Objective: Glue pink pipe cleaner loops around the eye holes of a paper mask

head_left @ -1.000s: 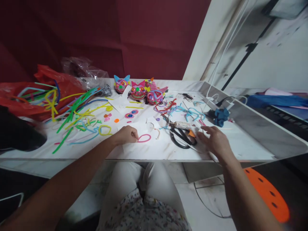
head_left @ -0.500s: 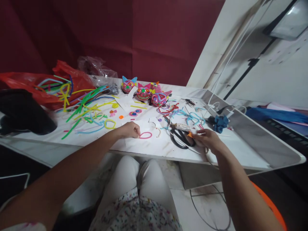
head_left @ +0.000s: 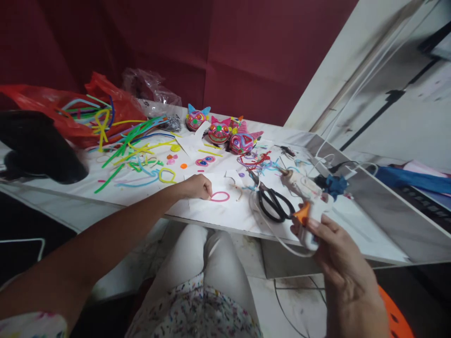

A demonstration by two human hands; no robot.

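Observation:
Near the front edge of the table, my left hand (head_left: pixel 198 186) pinches one end of a pink pipe-cleaner loop (head_left: pixel 220 196) lying over white paper. My right hand (head_left: pixel 326 234) is wrapped round the handle of a white hot glue gun (head_left: pixel 306 188) with an orange trigger, raised above the table's right side. Its nozzle points away to the upper left, and its white cord loops toward the scissors. Black-handled scissors (head_left: pixel 276 204) lie just left of the glue gun. A short bent tan strip (head_left: pixel 238 194) rests between the pink loop and the scissors.
Several decorated cat-like heads (head_left: pixel 219 132) stand at the back. Pipe cleaners (head_left: pixel 121 152) spill from a red plastic bag (head_left: pixel 123 101) at left, by a black object (head_left: pixel 42 145). Blue eye-like pieces (head_left: pixel 205 161) and red and blue scraps (head_left: pixel 255 159) lie mid-table. A raised edge (head_left: pixel 387 202) borders the right.
My right hand has picked the glue gun up from beside the scissors and brought it right and nearer to me. My left hand still holds the pink loop. The view has shifted slightly.

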